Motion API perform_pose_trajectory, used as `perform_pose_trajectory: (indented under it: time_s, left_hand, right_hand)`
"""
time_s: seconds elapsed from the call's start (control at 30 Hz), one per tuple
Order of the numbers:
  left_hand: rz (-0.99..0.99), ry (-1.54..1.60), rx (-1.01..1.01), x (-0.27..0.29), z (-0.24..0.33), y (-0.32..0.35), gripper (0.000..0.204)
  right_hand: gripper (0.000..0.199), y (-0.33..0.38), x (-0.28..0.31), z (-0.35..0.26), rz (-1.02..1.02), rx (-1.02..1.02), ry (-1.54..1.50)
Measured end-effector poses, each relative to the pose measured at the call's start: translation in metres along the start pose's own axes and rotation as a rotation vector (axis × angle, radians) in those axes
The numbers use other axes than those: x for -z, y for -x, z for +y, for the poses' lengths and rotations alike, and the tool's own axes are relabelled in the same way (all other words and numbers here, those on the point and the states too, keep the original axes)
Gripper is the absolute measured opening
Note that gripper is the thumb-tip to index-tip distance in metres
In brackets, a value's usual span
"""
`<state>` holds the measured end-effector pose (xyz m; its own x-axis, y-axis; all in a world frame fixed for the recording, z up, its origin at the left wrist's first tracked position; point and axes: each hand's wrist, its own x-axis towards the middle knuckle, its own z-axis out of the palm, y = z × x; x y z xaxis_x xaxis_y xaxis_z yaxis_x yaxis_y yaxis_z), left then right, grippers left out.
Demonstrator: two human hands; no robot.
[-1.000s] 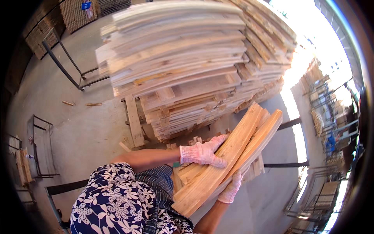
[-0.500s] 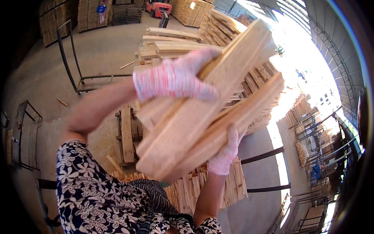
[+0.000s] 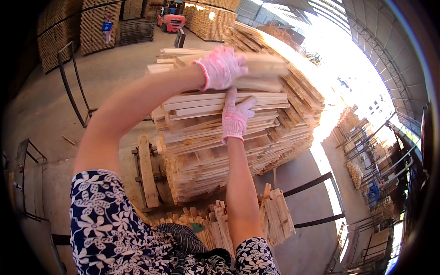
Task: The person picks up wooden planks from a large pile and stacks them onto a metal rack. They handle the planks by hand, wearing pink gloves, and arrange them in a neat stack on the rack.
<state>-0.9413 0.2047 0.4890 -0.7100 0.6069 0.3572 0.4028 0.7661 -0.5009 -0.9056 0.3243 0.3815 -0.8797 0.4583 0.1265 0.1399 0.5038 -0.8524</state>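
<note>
My left hand, in a pink-and-white knit glove, curls over pale wooden boards at the top of a large stack. Those boards are smeared by motion, and part of the grip is hidden. My right hand, gloved alike, presses against the near edges of a layer of boards just below. Its thumb and fingers are spread apart, with nothing held between them. Beneath both hands the tall lumber stack has uneven board ends and darker slats along its right side.
Shorter wood pieces lie close to my body below the stack. A wooden plank rests on a dark frame at left. Black metal rails stand right, another metal frame left. A red forklift and piled lumber are far back.
The boards held up between both hands have come down onto the stack. My left hand has moved slightly up and right; my right hand has let go and shifted up and left onto the board edges.
</note>
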Motion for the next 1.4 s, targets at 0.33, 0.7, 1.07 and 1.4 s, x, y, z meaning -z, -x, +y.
perform_pose_trajectory:
  time_s: [0.33,0.7,1.07,1.4]
  left_hand:
    - [-0.273,0.366,0.306,0.017,-0.005,-0.025,0.093]
    - [-0.514,0.605,0.221,0.015,-0.042,-0.028,0.102]
    - [-0.565,0.655,0.155,0.022,-0.01,-0.032,0.109]
    - [-0.458,0.6,0.193,0.049,-0.006,-0.01,0.095]
  right_hand:
    - [0.102,0.012,0.015,0.032,0.009,0.023,0.182]
    - [0.056,-0.016,-0.028,0.059,0.456,0.704,0.063]
    - [0.045,-0.023,-0.031,0.088,0.52,0.709,-0.166]
    - [0.049,-0.023,-0.036,0.081,0.527,0.765,-0.113]
